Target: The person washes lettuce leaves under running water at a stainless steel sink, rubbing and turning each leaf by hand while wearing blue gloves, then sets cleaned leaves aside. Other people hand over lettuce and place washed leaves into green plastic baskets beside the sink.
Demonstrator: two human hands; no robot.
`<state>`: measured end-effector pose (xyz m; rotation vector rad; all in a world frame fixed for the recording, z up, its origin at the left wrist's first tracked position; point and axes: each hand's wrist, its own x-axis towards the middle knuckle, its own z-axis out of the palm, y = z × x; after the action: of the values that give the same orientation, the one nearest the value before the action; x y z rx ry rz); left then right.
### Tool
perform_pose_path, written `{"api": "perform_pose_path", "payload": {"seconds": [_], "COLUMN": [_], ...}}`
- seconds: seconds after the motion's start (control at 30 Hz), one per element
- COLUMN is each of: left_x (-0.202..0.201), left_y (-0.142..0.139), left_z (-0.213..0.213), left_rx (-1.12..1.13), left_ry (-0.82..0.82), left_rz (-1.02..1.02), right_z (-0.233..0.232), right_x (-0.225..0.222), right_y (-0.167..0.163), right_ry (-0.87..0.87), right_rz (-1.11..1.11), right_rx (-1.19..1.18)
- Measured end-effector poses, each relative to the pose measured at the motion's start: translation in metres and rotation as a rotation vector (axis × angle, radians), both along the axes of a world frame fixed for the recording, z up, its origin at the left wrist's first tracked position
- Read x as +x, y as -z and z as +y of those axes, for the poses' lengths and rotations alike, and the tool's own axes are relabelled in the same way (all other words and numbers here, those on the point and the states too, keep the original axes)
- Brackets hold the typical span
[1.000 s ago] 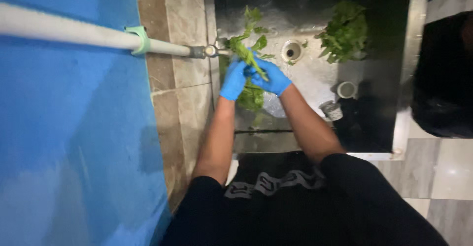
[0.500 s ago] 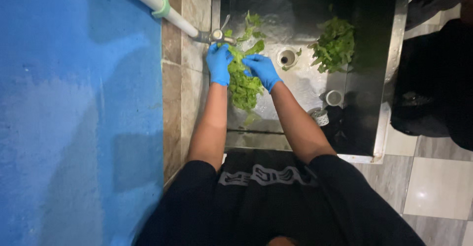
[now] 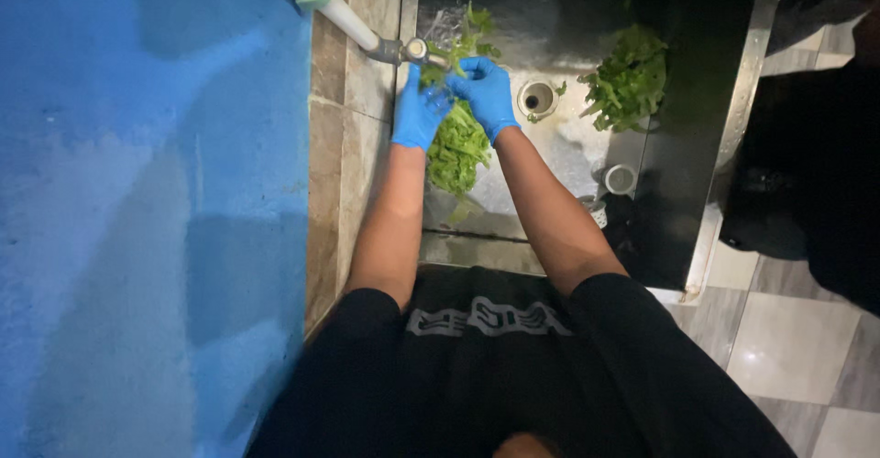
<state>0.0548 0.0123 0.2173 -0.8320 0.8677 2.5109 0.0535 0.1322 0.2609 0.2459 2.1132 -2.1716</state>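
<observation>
Both gloved hands (image 3: 454, 100) now nearer tap (image 3: 412, 51) — two lettuce bunches (image 3: 456, 142)

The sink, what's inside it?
Leafy greens held by gloved left hand and right hand, another bunch, a drain. Greens hide the bottom beneath.

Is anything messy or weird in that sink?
Nothing looks broken or spilled. Both gloved hands, left and right, hold leafy greens under the tap. A second bunch lies apart in the sink, and small cups sit near the drain.
</observation>
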Motion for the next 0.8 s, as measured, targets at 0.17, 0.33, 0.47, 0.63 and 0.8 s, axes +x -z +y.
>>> {"api": "perform_pose_path", "payload": {"seconds": [0.17, 0.33, 0.47, 0.63, 0.8], "left_x": [0.008, 0.013, 0.020, 0.024, 0.022], "left_y": [0.005, 0.029, 0.037, 0.024, 0.018], "left_z": [0.014, 0.011, -0.001, 0.003, 0.018], "left_rx": [0.192, 0.246, -0.270, 0.099, 0.415], "left_ry": [0.025, -0.060, 0.124, 0.056, -0.118], "left_rz": [-0.060, 0.160, 0.644, -0.025, -0.006], "right_z": [0.007, 0.038, 0.061, 0.057, 0.038], "right_x": [0.003, 0.031, 0.044, 0.028, 0.011], "right_y": [-0.002, 0.012, 0.031, 0.028, 0.006], "right_ry": [-0.066, -0.127, -0.127, -0.129, -0.319], "right_rz": [0.028, -0.181, -0.176, 0.243, 0.760], "right_rx": [0.067, -0.159, -0.107, 0.418, 1.244]}}
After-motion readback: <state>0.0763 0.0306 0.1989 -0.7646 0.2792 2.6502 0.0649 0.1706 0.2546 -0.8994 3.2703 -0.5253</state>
